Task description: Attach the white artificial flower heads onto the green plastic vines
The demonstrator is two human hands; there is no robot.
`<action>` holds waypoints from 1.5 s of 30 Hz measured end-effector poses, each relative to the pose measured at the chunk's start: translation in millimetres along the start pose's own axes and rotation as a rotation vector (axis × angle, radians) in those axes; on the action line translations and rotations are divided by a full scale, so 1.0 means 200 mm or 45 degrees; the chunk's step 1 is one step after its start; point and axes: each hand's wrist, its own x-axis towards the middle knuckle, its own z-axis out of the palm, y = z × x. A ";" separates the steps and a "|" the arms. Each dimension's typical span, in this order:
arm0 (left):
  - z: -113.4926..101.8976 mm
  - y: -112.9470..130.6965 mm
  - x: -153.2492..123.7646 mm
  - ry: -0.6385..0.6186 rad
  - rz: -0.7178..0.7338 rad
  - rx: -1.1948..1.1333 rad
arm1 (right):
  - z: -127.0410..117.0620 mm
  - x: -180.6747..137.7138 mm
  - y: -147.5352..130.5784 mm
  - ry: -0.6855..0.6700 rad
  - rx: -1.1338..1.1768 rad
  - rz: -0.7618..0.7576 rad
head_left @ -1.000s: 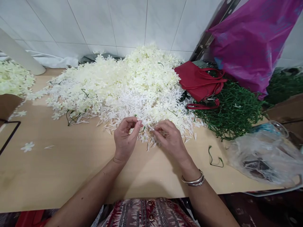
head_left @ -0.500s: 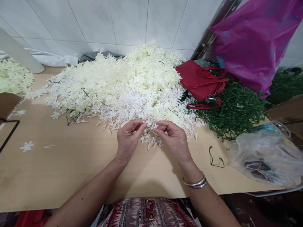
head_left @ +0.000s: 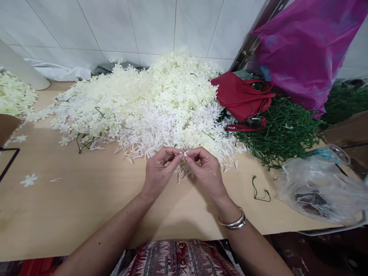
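Left hand (head_left: 162, 172): closed to a pinch, thumb tip against index; clamped on a small white flower (head_left: 184, 154); other fingers curled in behind.
Right hand (head_left: 205, 170): same shape, thumb and index tips together; clamped on the right side of the same flower; too small to tell if also gripping a stick.
Gap between hands: almost nil, fingertips nearly meeting.
White flower: held over the near fringe of the heap, around mid-width of the table (head_left: 100, 214), well back from the front edge; partly covered by fingers.
Flower heap (head_left: 172, 84): piled along the back edge, against the tiled wall (head_left: 158, 27).
White sticks (head_left: 155, 126): thick along the front of the heap, just beyond the hands.
Loose flower (head_left: 29, 179): flat, alone, toward the left edge.
Loose sticks (head_left: 56, 179): just right of the loose flower.
Second flower pile (head_left: 14, 92): back left corner, beside a pale post (head_left: 24, 69).
Red bag (head_left: 240, 96): tilted, between the flower heap and green pile, straps lying over the green.
Green stem pile (head_left: 287, 130): tangled, toward the back right corner.
Loose green stem (head_left: 260, 191): bent, between right forearm and clear plastic bag (head_left: 322, 191).
Clear plastic bag: crumpled, front right corner, something dark inside, unclear what.
Purple bag (head_left: 307, 50): above the back right corner, top cut off by the frame.
Bangles (head_left: 234, 222): silvery, on the right wrist.
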 end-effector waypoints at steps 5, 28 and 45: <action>-0.02 0.00 0.04 0.156 -0.037 -0.061 | -0.03 0.01 0.00 0.069 -0.100 -0.056; -0.01 0.02 0.01 0.050 0.276 0.328 | 0.02 0.00 -0.01 -0.040 0.140 0.292; -0.02 0.03 0.02 -0.003 0.256 0.337 | 0.01 -0.03 -0.04 0.094 -0.417 -0.407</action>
